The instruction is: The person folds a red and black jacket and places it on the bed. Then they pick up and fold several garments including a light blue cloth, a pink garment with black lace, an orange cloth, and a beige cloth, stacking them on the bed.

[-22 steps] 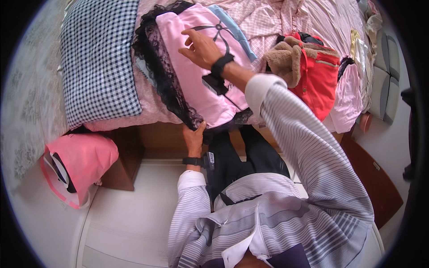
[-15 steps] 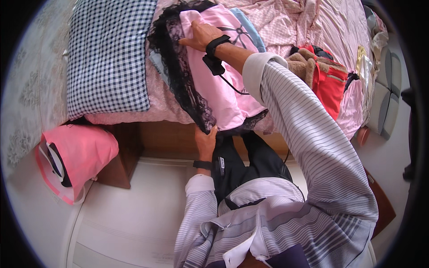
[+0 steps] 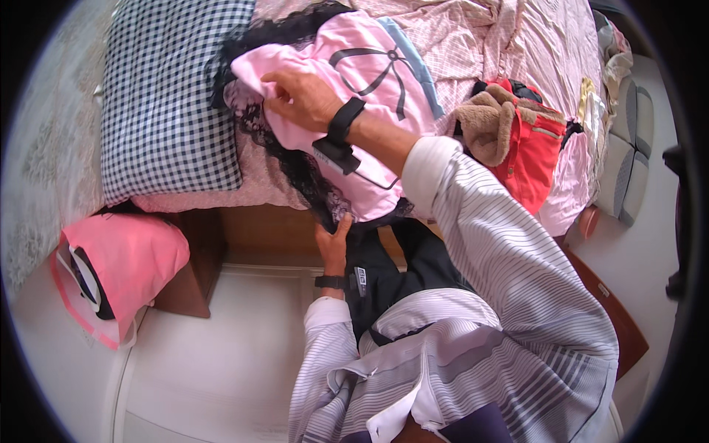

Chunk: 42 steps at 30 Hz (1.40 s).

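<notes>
Head view: lace [image 3: 301,165] clamped in left hand [image 3: 332,242] fingers; pink top [image 3: 382,100] apparently being spread by right hand [image 3: 301,100], finger closure unclear; steady left hold seemingly needed next

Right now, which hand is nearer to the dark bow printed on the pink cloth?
Right. The right hand is over the pink cloth, just below-left of the dark bow; the left hand is farther off, at the black lace edge.

Striped shirt [image 3: 517,244], white cuffs [image 3: 427,168], black wristbands [image 3: 345,120]
</notes>
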{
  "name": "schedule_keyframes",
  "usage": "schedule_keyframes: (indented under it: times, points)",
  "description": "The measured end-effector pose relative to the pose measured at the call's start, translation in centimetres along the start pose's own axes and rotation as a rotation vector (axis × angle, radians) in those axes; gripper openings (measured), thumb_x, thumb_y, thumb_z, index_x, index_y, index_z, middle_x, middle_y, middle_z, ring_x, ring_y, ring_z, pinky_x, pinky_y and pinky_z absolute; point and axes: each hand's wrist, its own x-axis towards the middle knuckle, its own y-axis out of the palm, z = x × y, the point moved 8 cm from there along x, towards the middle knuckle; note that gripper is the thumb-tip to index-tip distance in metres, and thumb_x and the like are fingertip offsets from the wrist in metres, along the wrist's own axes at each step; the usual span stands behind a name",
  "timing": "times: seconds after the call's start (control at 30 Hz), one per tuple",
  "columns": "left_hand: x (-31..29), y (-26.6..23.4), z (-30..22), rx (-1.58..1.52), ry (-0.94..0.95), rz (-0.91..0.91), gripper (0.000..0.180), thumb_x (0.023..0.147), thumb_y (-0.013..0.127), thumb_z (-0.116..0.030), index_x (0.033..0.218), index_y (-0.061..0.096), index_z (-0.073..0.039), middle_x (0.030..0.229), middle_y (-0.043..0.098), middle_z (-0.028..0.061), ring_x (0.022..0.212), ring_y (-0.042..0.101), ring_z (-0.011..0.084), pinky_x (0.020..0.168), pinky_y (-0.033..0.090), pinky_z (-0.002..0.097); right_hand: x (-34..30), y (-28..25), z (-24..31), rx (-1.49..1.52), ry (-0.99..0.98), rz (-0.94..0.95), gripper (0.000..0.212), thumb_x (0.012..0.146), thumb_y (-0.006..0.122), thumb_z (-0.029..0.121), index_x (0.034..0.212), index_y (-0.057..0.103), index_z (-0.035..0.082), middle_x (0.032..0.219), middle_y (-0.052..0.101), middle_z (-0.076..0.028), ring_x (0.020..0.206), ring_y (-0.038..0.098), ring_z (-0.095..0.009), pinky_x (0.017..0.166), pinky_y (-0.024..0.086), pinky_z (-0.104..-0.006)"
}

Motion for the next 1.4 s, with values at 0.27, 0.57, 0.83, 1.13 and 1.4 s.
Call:
schedule_keyframes:
  times: [0.27,0.57,0.83,1.13,1.4]
  points:
    - [1.1,0.8,0.4,0.269,0.054,-0.088,0.053,0.076,0.086,-0.011,0.119,0.059,0.005,0.107,0.064,0.0072,0.095,0.058,0.0183,0.091,0.046,0.0313,-15.7,-11.1,-6.3,-0.136,0.181,-0.333,0.035,0.083,0.074,0.006,0.115,0.060,0.003,0.107,0.062,-0.017,0.097,0.064,-0.032,0.086,0.052,-0.0390]
    - [0.8,-0.1,0.0,0.390,0.187,-0.289,0.059,0.077,0.080,0.000,0.128,0.051,0.006,0.121,0.057,0.0113,0.107,0.054,0.0203,0.097,0.043,0.0322,-29.5,-15.1,-16.4,-0.282,0.655,-0.318,0.043,0.082,0.074,0.021,0.116,0.062,-0.001,0.110,0.064,-0.021,0.101,0.064,-0.033,0.088,0.051,-0.0401]
    - [0.7,1.3,1.0,0.240,0.060,-0.195,0.055,0.079,0.080,0.001,0.128,0.055,0.005,0.119,0.061,0.0087,0.104,0.057,0.0194,0.096,0.044,0.0312,-30.4,-15.4,-16.3,-0.279,0.636,-0.173,0.025,0.086,0.068,0.023,0.096,0.062,0.001,0.087,0.063,-0.023,0.083,0.061,-0.043,0.073,0.047,-0.0492]
    - [-1.1,0.6,1.3,-0.221,-0.343,-0.126,0.042,0.079,0.075,0.005,0.118,0.062,0.001,0.111,0.066,0.0065,0.097,0.064,0.0192,0.089,0.052,0.0337,-28.9,-17.1,-10.2,-0.209,0.608,-0.201,0.019,0.095,0.060,0.018,0.097,0.053,0.000,0.090,0.061,-0.028,0.086,0.060,-0.048,0.071,0.046,-0.0513]
    - [-2.3,0.7,-8.0,-0.381,-0.310,-0.038,0.026,0.083,0.072,-0.005,0.108,0.067,0.000,0.105,0.070,0.0084,0.093,0.069,0.0224,0.085,0.057,0.0367,-18.6,-22.5,-5.7,-0.209,0.571,-0.153,0.050,0.092,0.063,0.036,0.118,0.057,-0.006,0.103,0.068,-0.028,0.100,0.066,-0.039,0.089,0.050,-0.0454]
